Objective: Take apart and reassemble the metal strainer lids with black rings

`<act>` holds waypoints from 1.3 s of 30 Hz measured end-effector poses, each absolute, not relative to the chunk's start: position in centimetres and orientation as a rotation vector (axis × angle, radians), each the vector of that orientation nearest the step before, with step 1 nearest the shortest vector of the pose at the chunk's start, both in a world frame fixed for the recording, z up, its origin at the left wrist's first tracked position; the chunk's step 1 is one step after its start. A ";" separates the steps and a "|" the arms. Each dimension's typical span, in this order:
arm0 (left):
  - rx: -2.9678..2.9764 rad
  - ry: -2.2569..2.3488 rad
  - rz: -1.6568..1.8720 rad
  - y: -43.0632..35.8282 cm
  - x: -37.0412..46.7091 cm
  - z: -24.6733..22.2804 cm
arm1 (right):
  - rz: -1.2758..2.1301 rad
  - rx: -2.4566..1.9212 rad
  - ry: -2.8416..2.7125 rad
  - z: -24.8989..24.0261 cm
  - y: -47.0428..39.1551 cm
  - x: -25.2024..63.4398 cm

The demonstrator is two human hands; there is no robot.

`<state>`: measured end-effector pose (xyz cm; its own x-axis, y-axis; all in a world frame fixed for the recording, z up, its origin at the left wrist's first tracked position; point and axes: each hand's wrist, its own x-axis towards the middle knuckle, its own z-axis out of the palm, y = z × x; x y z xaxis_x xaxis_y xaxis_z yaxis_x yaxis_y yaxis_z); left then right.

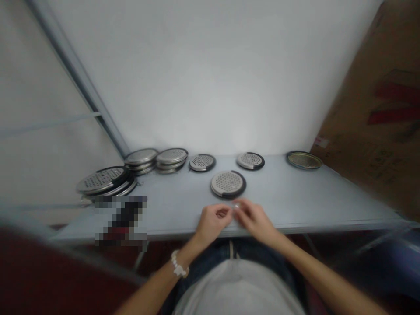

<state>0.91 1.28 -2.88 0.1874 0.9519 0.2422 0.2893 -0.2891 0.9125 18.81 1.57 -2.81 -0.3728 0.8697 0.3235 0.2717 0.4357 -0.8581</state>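
Note:
Just in front of my hands, a round perforated metal disc (227, 183) with a black rim section lies flat on the grey table (164, 214). My left hand (216, 218) is closed in a pinch near the table's front edge. My right hand (251, 216) meets it at the fingertips, also pinching. Something small and pale shows between the fingertips, too small and blurred to name. Neither hand touches the disc.
Stacked discs stand at the left (101, 179) and back left (172, 155). Single discs lie at the back (201, 162), (250, 160). A yellowish round piece (304, 160) lies back right, beside a large cardboard box (370, 144). A white wall (213, 78) rises behind.

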 end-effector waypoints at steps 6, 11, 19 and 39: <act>1.876 1.263 1.120 1.1 1.0 -3.0 | 0.911 -0.968 -1.866 -3.0 1.6 18.8; 1.877 1.247 1.128 1.2 1.0 -3.1 | 0.936 -0.992 -1.793 -3.1 1.7 18.8; 1.873 1.240 1.148 1.1 1.0 -3.3 | 1.005 -1.023 -1.734 -2.9 1.6 18.7; 1.851 1.299 1.120 1.2 1.1 -3.4 | 1.092 -0.968 -1.737 -2.0 1.4 19.0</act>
<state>1.13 1.25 -3.37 0.1614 0.9425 0.2927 0.4280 -0.3341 0.8398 19.00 1.36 -2.04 -0.3432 0.9056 0.2493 0.1675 0.3202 -0.9324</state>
